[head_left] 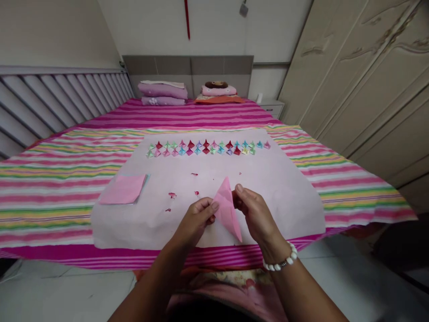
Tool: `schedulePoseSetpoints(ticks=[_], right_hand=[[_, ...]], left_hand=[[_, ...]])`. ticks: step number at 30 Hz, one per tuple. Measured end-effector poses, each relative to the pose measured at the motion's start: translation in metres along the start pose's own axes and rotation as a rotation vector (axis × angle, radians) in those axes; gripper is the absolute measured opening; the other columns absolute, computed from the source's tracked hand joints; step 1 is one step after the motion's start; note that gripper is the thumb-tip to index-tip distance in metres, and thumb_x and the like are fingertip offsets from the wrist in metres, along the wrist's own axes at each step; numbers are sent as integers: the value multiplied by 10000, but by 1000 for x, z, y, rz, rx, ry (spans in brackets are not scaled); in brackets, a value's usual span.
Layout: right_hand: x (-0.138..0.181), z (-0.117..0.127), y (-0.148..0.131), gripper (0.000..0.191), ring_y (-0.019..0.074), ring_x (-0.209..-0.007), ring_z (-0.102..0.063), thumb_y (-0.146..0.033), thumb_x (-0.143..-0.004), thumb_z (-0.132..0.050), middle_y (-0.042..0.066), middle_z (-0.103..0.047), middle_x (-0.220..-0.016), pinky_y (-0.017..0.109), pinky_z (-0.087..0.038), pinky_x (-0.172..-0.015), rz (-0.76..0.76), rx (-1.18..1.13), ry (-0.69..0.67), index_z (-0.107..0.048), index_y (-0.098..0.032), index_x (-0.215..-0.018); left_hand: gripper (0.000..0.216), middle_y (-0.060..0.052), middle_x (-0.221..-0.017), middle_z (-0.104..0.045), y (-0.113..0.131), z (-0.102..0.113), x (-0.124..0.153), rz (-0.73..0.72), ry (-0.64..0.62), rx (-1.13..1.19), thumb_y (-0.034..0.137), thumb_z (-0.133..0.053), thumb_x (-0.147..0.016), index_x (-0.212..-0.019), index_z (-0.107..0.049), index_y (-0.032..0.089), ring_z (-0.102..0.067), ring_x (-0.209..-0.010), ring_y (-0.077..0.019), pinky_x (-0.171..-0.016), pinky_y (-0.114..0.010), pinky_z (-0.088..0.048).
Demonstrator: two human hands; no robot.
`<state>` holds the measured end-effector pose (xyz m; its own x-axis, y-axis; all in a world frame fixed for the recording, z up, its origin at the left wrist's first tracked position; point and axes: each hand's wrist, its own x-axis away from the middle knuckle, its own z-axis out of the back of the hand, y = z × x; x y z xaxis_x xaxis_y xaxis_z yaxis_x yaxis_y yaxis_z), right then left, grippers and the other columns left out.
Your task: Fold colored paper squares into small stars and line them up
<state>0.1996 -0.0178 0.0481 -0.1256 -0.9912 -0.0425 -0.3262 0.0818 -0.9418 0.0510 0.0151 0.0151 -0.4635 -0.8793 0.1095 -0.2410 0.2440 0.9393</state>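
Observation:
A pink sheet of origami paper, folded into a triangle with creases showing, is held up above the white sheet. My left hand pinches its left side, thumb on top and fingers curled beneath. On the other side, my right hand has its fingers closed at the paper's right edge, partly hidden behind the thumb. White beads ring the right wrist. Farther off lie two rows of small folded paper pieces in several colours. A stack of square paper, pink on top, lies to the left.
The white sheet covers part of a striped bed. Small red scraps are scattered on it. Folded purple bedding sits by the headboard. A railing runs along the left, a wardrobe along the right.

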Motion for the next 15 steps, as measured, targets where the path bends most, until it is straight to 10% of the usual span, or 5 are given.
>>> schedulePoseSetpoints(ticks=[15], right_hand=[[-4,6,4,259,97,-515,-411,-354,-754,-692,-48,-503,-532,238,-352,-544,-41,-6,11,-607,-183,-580]], left_hand=[[343,72,-519,-402,-10,1,2,79,-32,5,437,-696,-728,-656,-510,158,-319,-489,-62,-508,-217,-200]])
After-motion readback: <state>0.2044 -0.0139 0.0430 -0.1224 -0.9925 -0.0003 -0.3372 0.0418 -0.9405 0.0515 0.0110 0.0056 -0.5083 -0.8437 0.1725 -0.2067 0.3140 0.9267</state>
